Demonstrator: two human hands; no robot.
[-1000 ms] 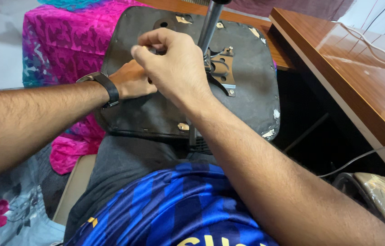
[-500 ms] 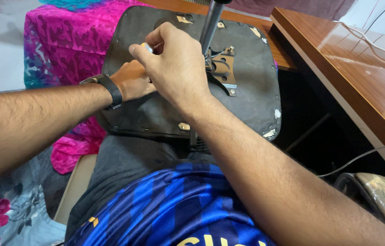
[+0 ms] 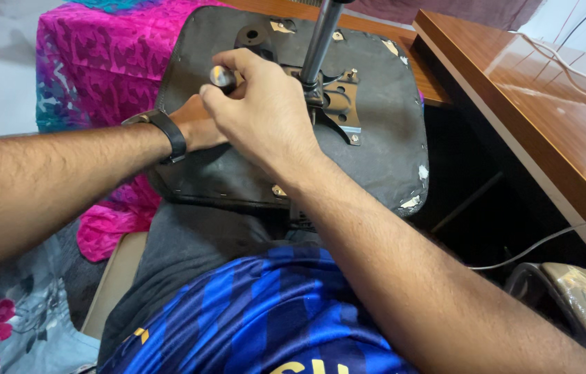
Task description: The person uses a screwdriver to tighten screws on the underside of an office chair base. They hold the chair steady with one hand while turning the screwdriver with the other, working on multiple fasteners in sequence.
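An upturned black chair seat (image 3: 383,138) rests against my lap, its underside facing me. A metal bracket plate (image 3: 341,111) and a grey metal column (image 3: 320,34) stick out of its middle. My right hand (image 3: 265,118) is above the seat's underside, its fingers closed on a small tool with a round metal end (image 3: 222,76). My left hand (image 3: 199,128), a black band on the wrist, lies flat on the seat under the right hand and is mostly hidden by it.
A brown wooden desk (image 3: 549,118) with white cables runs along the right. A pink patterned cloth (image 3: 92,62) lies at the left behind the seat. A clear plastic-covered object (image 3: 584,305) sits at lower right. A dark gap lies under the desk.
My right hand has shifted slightly and turned, so the tool's round metal end now shows at the fingertips. The left hand and seat have stayed put.
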